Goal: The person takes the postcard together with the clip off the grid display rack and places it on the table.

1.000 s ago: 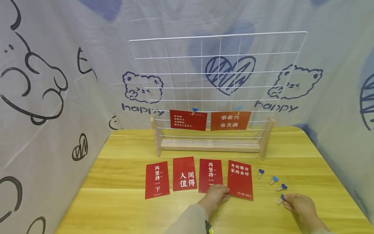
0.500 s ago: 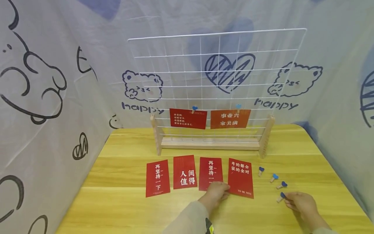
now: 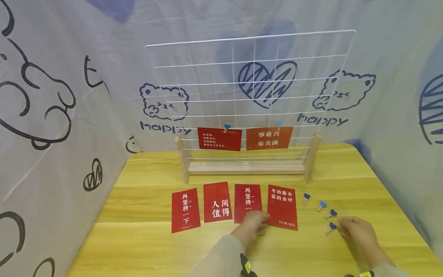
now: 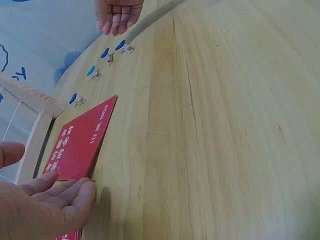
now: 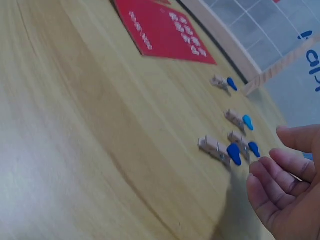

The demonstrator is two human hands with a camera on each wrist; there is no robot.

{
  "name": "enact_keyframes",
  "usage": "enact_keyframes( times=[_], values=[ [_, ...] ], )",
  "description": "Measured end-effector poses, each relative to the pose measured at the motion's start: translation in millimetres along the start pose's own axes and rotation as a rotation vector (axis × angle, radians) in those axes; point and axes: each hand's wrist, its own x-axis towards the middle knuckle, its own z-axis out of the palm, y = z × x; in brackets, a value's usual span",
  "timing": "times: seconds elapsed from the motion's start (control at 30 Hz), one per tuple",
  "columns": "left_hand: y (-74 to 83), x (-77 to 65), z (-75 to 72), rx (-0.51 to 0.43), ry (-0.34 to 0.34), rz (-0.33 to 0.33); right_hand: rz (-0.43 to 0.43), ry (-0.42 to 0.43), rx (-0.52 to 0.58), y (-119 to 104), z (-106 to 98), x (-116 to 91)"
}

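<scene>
In the head view my left hand lies over the lower part of a red card. Its fingertips are at the left edge of the rightmost red card. The left wrist view shows that thumb standing apart from loosely bent fingers beside the card. My right hand is just right of the nearest clothespin, which has a dark blue heart. Thumb and fingers are apart with nothing between them in the right wrist view. Beyond it lie more small heart clothespins, one dark blue and one light blue.
A white wire grid rack stands in a wooden base at the back. A red card and an orange card hang clipped on it. Two red cards lie left on the table.
My right hand has let go of the nearest clothespin and drawn slightly away to the right. The left hand stays at the cards. The head view has shifted a little.
</scene>
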Motion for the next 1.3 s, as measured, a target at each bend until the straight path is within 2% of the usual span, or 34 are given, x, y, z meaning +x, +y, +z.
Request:
enact_keyframes(
  times=[0.27,0.4,0.6,0.87,1.07,1.3],
  values=[
    [3.0,0.1,-13.5,-0.033,-0.049,0.002,-0.059,-0.008,-0.063,-15.3,8.2,0.6],
    [4.8,0.0,-22.5,-0.042,-0.059,-0.004,-0.079,-0.014,-0.050,-20.3,13.6,2.2],
    [10.5,-1.4,-38.3,-0.088,-0.074,0.021,-0.123,-0.041,-0.013,-30.3,27.1,4.5],
    [19.7,-0.1,-66.4,-0.156,-0.067,0.066,-0.193,-0.063,0.031,-51.2,55.6,10.0],
    [23.9,-0.2,-90.4,-0.210,-0.030,0.082,-0.190,-0.113,0.099,-66.2,81.8,10.8],
    [30.0,-2.9,-115.2,-0.251,-0.046,0.119,-0.247,-0.160,0.119,-77.0,104.7,28.6]
  ],
)
